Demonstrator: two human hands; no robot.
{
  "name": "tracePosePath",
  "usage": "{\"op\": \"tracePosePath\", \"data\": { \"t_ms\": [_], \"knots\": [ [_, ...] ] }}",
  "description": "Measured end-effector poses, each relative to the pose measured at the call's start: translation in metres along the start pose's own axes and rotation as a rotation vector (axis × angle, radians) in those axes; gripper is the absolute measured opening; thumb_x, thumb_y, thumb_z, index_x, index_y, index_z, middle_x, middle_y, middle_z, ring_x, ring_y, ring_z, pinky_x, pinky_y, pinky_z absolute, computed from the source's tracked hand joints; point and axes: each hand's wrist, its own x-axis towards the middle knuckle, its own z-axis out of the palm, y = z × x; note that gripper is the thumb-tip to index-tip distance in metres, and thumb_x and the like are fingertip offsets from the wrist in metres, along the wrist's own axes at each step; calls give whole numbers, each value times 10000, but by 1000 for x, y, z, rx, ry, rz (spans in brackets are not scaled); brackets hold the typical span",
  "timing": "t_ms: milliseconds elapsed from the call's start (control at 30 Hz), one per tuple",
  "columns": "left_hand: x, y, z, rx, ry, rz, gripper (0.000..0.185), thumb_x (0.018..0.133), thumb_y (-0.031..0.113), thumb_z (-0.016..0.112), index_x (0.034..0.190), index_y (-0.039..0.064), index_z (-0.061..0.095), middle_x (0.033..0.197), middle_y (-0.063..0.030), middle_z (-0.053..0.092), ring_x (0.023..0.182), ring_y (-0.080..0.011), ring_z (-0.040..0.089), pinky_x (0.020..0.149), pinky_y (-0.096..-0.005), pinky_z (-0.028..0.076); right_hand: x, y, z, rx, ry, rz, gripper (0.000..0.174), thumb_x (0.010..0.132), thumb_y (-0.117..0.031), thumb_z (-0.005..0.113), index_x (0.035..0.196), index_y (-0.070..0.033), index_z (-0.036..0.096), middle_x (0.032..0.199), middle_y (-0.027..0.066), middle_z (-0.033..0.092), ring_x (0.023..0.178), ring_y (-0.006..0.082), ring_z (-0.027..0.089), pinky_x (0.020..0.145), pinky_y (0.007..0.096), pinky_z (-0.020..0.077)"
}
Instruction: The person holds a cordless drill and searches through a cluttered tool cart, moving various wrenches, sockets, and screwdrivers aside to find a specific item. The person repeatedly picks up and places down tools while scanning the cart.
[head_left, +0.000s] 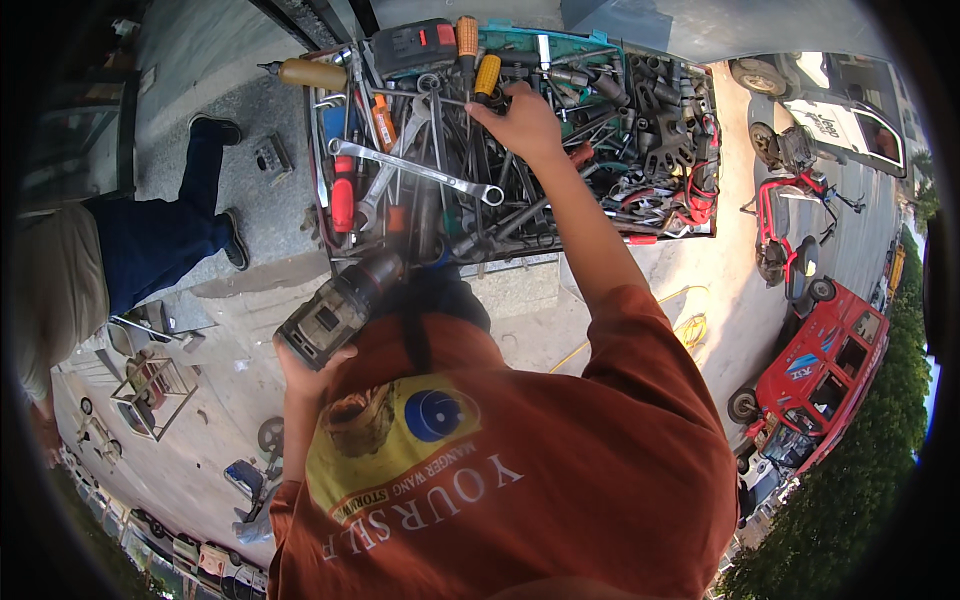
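My left hand (300, 375) grips a dark cordless power tool (330, 319), probably an impact wrench or drill, in front of my body. Its nose points towards the tool tray (517, 257). My right hand (529, 124) reaches into the tray, palm down over the tools. The thumb lies by a thin steel rod, close to a yellow-handled screwdriver (487, 75); the fingertips are hidden, so a hold cannot be confirmed. Left of this hand lie a long double-ended ring spanner (416, 171), a larger spanner (394, 161) and a red handle (343, 195).
A black battery pack (415, 46) and an orange-handled screwdriver (466, 37) lie at the tray's far edge. Sockets (660, 90) fill its right side. A person in dark trousers (150, 240) is at the left. A red scooter (780, 210) and a red van (821, 367) stand at the right.
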Motion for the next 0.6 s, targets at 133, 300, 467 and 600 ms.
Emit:
{"op": "tracePosePath", "data": {
  "t_ms": [133, 300, 467, 600],
  "knots": [
    [2, 4, 2, 18, -46, -14, 694, 631, 399, 962, 1078, -43, 669, 953, -101, 740, 853, -195, 706, 817, -334, 549, 9, -21, 3, -72, -46, 148, 933, 674, -586, 822, 1218, 96, 491, 1117, 252, 654, 1000, 379, 695, 781, 448, 586],
    [4, 14, 3, 55, -90, 15, 749, 643, 504, 931, 1064, -56, 668, 945, -109, 741, 858, -197, 711, 806, -333, 550, 11, -5, -4, -32, -54, 122, 854, 664, -461, 844, 1173, 89, 434, 941, 227, 714, 915, 390, 717, 791, 439, 580],
    [0, 13, 3, -19, 18, 46, 734, 656, 498, 930, 1055, -60, 669, 954, -94, 739, 865, -183, 707, 792, -323, 548, 12, 32, -12, 174, -12, -1, 548, 692, -243, 843, 1055, 60, 566, 870, 163, 695, 765, 281, 688, 683, 373, 542],
    [-3, 6, -4, -114, 7, -39, 754, 640, 428, 961, 1101, -72, 636, 985, -93, 736, 887, -143, 686, 803, -310, 543, 13, 60, -28, 264, 170, 59, 501, 697, -210, 815, 1050, 72, 596, 893, 202, 719, 836, 338, 717, 759, 391, 554]
  ]
}}
